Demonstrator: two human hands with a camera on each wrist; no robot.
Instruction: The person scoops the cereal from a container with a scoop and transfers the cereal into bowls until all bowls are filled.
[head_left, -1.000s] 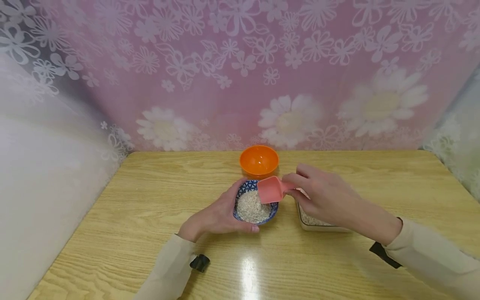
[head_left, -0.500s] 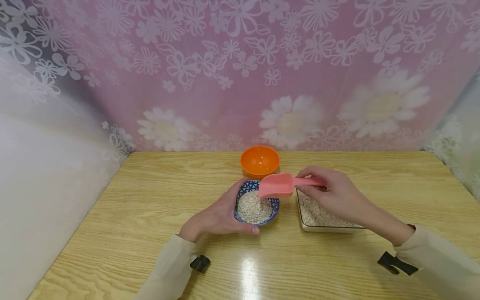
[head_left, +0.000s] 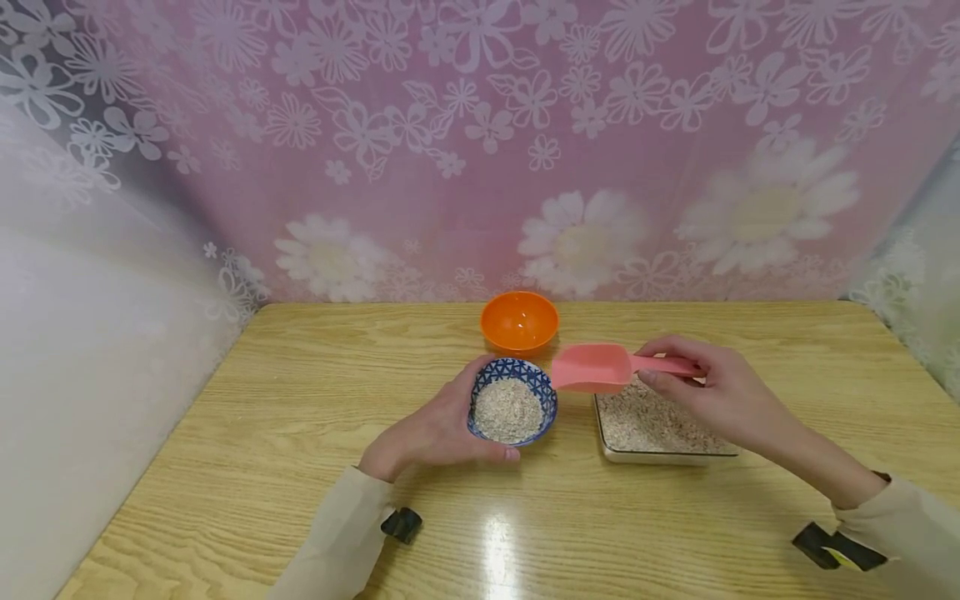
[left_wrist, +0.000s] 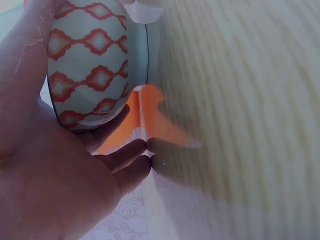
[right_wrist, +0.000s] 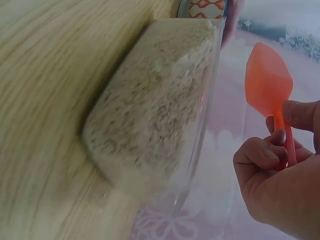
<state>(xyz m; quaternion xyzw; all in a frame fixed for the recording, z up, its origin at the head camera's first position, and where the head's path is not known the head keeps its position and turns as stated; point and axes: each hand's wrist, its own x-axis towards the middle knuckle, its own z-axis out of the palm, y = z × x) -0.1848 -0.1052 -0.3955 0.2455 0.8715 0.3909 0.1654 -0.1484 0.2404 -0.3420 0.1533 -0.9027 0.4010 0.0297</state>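
Observation:
A bowl (head_left: 517, 372), blue-patterned inside and red-and-white outside (left_wrist: 90, 60), holds a heap of pale oat flakes (head_left: 508, 412). My left hand (head_left: 446, 425) grips its left side between thumb and fingers; in the left wrist view two lower fingertips (left_wrist: 135, 170) touch the table. My right hand (head_left: 705, 379) pinches the handle of a pink scoop (head_left: 592, 368), held level above the gap between the bowl and a clear-walled container of flakes (head_left: 652, 425). No flakes show in the scoop in the head view.
Just behind the patterned bowl stands an orange bowl (head_left: 520, 323). All of this is on a wood-grain table (head_left: 315, 392), whose far edge meets a pink floral curtain (head_left: 450, 208).
The scoop has turned upright from its tipped pose over the bowl and moved right with my right hand, uncovering more of the flake container. My left hand stays on the bowl.

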